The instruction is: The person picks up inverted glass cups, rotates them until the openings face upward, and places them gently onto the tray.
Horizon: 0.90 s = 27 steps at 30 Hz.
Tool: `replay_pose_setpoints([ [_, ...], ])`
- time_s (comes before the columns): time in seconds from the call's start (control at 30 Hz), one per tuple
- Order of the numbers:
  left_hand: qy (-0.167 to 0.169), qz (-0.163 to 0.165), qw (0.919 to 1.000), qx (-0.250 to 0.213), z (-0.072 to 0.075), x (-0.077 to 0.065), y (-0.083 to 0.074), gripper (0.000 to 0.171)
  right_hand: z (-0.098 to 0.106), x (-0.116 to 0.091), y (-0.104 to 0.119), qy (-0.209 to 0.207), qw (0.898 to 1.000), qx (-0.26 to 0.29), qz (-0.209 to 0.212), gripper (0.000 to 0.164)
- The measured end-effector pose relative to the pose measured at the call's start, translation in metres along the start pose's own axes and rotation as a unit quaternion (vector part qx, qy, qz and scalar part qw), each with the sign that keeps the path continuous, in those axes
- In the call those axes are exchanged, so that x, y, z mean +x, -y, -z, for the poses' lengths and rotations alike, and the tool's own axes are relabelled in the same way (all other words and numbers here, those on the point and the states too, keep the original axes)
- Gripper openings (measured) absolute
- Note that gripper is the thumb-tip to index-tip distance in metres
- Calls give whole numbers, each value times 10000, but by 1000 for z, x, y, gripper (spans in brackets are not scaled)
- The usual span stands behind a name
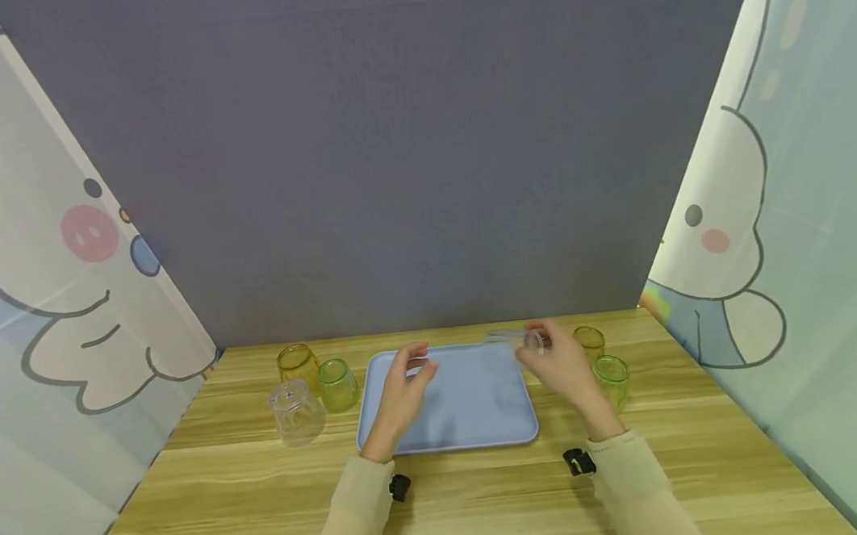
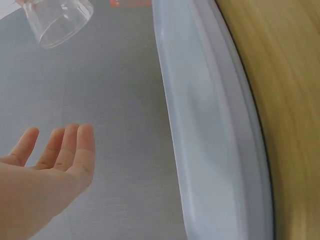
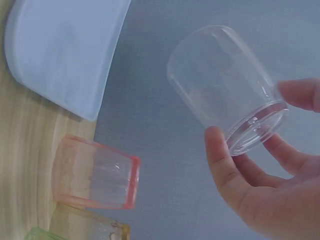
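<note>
My right hand (image 1: 559, 366) pinches a clear glass (image 3: 220, 75) between thumb and fingers near its thick base. The glass lies tipped on its side in the air, its mouth pointing left over the back right corner of a pale blue tray (image 1: 472, 402). Above the left part of the tray is my left hand (image 1: 403, 388), fingers loosely bent and nothing in them. In the left wrist view that hand (image 2: 60, 170) shows its palm upward, apart from the raised glass (image 2: 60, 22).
Left of the tray stand upturned amber (image 1: 298, 363), green (image 1: 338, 385) and clear (image 1: 298, 416) glasses. To the right are an amber glass (image 1: 589, 341) and a green one (image 1: 612, 379). A pinkish glass (image 3: 95, 172) stands upside down beside them. A grey cloth wall (image 1: 424, 179) closes the back.
</note>
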<state>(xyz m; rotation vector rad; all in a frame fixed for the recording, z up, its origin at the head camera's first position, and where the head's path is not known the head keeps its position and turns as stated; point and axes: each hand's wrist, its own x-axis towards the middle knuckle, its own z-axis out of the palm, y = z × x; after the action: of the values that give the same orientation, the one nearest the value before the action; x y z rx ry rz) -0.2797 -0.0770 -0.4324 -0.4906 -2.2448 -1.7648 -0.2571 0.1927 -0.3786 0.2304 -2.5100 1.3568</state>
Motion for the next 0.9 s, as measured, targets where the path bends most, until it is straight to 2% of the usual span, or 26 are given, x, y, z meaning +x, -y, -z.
replay_pose_setpoints([
  [0.17,16,203,9993,-316,-3,2,-2,42,-7,0,-2,-125,9992,377,22,45],
  [0.3,113,231,9993,-267,-3,-4,-24,41,-12,0,-3,-158,9979,610,113,47],
  [0.4,138,211,9993,-274,-4,-5,-21,42,-16,0,-3,-156,9968,778,88,46],
  [0.53,120,194,9990,-395,-8,-2,1,45,-22,-1,-2,-131,9936,1119,24,44],
  [0.77,118,133,9979,-615,-7,-2,-8,44,-29,-1,4,34,9844,1750,-196,45],
  [0.9,182,103,9978,-630,-5,-2,-9,45,-35,-1,4,58,9782,2071,-158,44],
])
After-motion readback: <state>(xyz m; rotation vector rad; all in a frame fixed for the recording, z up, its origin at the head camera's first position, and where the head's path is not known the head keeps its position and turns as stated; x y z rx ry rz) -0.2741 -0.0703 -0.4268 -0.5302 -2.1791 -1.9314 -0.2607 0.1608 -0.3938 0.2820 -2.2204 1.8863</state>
